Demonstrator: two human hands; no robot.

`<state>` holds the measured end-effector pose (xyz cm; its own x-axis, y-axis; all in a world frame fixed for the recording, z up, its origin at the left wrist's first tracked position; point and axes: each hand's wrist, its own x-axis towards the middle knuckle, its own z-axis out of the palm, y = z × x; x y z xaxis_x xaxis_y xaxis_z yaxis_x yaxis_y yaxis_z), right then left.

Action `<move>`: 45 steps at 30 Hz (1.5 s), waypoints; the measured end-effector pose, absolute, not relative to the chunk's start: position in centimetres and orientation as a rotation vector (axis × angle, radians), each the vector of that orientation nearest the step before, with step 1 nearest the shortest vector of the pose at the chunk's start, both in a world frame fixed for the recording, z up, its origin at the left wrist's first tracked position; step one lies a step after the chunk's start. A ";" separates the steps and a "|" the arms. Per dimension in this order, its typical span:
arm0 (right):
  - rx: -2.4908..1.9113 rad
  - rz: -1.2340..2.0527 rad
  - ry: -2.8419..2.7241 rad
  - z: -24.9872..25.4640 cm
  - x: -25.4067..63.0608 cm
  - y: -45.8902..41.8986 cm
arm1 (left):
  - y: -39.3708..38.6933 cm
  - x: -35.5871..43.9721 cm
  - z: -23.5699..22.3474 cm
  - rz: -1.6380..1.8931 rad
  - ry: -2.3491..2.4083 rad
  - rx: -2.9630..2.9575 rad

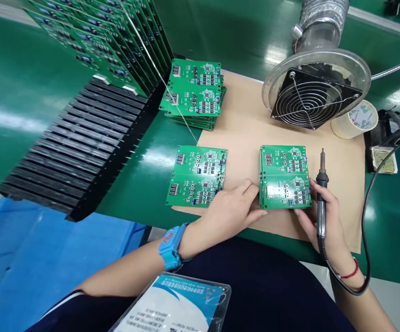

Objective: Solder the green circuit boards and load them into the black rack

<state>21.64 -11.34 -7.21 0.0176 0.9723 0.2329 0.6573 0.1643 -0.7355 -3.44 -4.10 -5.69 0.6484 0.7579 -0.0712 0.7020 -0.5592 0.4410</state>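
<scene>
A small stack of green circuit boards point(285, 175) with digit displays lies on brown paper before me. My left hand point(232, 205) is at its left edge, fingers bent against the side and thumb by the near corner. At the right edge, the fingertips of my right hand point(327, 221) touch the boards. A soldering iron point(321, 207) rests in the crook of that hand between thumb and forefinger, tip pointing away from me. More circuit boards point(198, 175) lie left of my left hand, partly covered by it.
A taller board stack point(195, 90) stands behind, beside a black slotted rack point(72, 143) holding upright boards. A fume extractor fan point(307, 99), tape roll point(355, 120) and iron stand with sponge point(385, 159) are at right. The iron's cable point(367, 198) loops over my right wrist.
</scene>
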 end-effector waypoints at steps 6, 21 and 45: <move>-1.624 0.612 -1.628 -4.8 22.1 -11.7 | -2.4 -5.5 -2.8 0.499 0.997 1.978; -1.413 0.645 -1.377 -3.2 17.2 -10.0 | -1.6 -0.2 -1.0 0.705 0.659 2.307; -1.426 0.242 -1.323 -5.2 21.5 -9.8 | 1.8 -3.2 -2.2 0.899 1.298 2.674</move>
